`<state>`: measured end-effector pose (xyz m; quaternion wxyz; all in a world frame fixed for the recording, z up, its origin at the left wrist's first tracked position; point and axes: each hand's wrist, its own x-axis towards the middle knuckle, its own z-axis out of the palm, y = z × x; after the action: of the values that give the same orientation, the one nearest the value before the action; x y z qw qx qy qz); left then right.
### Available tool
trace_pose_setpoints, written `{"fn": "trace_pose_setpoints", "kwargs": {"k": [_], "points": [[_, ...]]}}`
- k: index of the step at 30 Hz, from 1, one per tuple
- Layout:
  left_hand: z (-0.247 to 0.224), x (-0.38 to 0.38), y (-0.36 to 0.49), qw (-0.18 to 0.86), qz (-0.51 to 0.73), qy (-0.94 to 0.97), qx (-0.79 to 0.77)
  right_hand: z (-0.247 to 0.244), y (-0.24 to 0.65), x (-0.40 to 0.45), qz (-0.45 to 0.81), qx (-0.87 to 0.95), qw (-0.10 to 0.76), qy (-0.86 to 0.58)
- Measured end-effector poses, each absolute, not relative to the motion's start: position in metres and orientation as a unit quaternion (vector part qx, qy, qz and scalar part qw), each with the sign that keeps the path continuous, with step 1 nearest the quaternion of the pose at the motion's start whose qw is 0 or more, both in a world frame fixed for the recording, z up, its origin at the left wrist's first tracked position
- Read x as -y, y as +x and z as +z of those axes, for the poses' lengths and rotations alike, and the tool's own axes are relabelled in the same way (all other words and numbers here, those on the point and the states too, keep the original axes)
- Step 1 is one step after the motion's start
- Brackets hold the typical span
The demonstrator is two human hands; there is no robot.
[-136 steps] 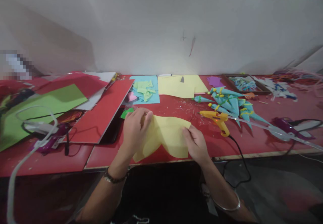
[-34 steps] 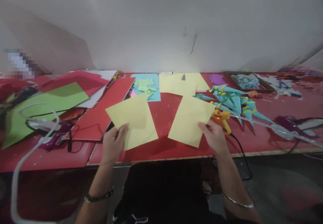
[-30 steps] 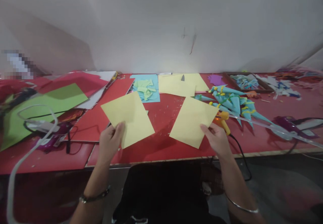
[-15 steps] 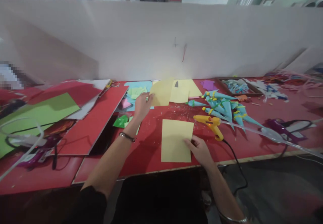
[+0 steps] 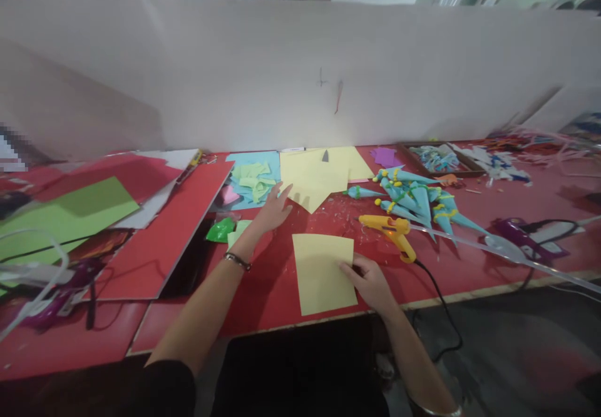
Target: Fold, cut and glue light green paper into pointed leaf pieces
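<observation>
A yellow paper sheet is near the table's front edge. My right hand pinches its right side between thumb and fingers. My left hand has its fingers spread and holds nothing; it is beside the left edge of the yellow sheets lying at the back. A small dark triangle rests on those sheets. Pale green paper pieces lie on blue paper, left of the yellow sheets.
A yellow glue gun and a pile of blue cones are at the right. Behind them stands a tray of scraps. A red board slants at the left. A white partition rises behind the table.
My left hand has let go of a yellow sheet, which now lies on the others at the back, and its fingers have spread. The sheet at my right hand sits slightly lower in view.
</observation>
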<state>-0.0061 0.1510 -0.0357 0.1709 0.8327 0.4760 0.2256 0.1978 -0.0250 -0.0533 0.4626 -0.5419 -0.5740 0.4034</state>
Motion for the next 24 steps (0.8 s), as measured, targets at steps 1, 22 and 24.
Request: {"fn": "trace_pose_setpoints", "kwargs": {"k": [1, 22, 24], "points": [[-0.032, -0.140, -0.010, 0.193, 0.228, 0.828, -0.475, -0.053, 0.198, 0.024, 0.400, 0.571, 0.466, -0.545], [-0.023, -0.020, -0.042, 0.183, 0.092, 0.934, -0.294, -0.064, 0.210, 0.026, 0.038, 0.834, 0.328, -0.442], [-0.030, -0.020, -0.040, 0.165, 0.056, 0.937, -0.303, -0.064, 0.213, 0.028, 0.050, 0.840, 0.295, -0.453]]}}
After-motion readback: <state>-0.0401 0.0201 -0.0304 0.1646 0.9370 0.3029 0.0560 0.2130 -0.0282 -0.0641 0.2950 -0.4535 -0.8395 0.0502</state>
